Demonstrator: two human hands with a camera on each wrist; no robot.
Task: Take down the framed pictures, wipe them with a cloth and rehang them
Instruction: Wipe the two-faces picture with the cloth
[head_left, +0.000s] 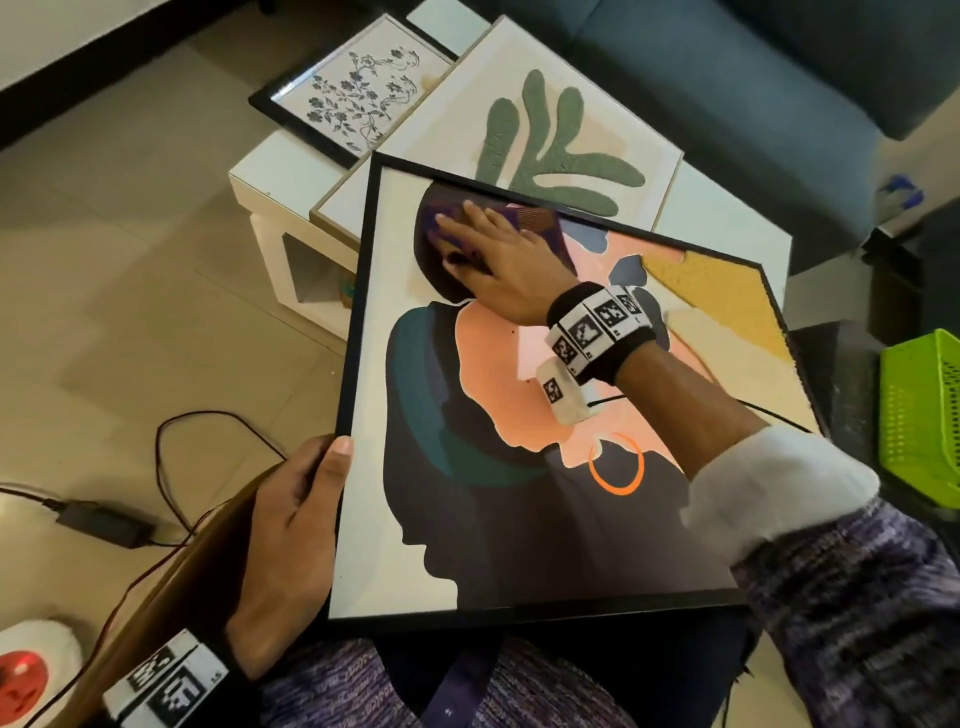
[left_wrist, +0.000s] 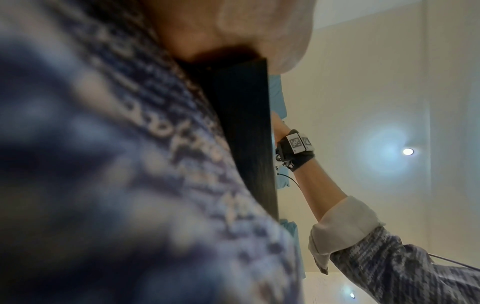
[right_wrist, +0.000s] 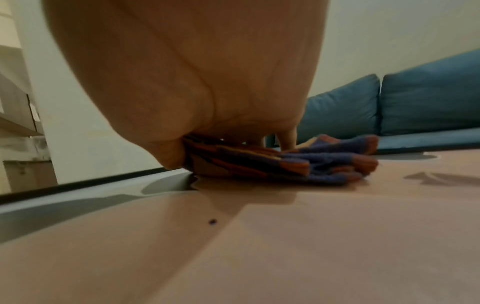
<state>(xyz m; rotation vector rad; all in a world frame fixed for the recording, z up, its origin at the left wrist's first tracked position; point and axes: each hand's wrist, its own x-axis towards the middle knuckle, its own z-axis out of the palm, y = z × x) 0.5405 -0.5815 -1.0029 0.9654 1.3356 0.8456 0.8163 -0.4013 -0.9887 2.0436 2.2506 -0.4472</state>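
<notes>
**Wiping the portrait frame on your lap**

Your right hand (head_left: 488, 254) lies flat, fingers straight, pressing a purple and orange striped cloth (right_wrist: 298, 162) onto the glass of the black-framed portrait picture (head_left: 519, 545). The cloth sits under your palm and fingers near the far top corner of the frame, over the dark head shape of the print. In the right wrist view a fold of it bunches out to the little-finger side of the hand.

Your left hand (head_left: 291, 535) grasps the near left edge of the same frame, thumb over the front rim and fingers wrapped behind it. The picture rests tilted on your lap.

Just beyond your right hand, a leaf-print picture (head_left: 524, 135) in a pale frame and a floral picture (head_left: 353, 98) in a black frame lie overlapped on the white desk (head_left: 249, 182). A green basket (head_left: 919, 415) stands to the right of your right forearm, and a power adapter (head_left: 104, 525) lies on the floor left of your left hand.

No brand or readable writing shows; the only markings are the black-and-white square tags on both wristbands (head_left: 597, 327).
</notes>
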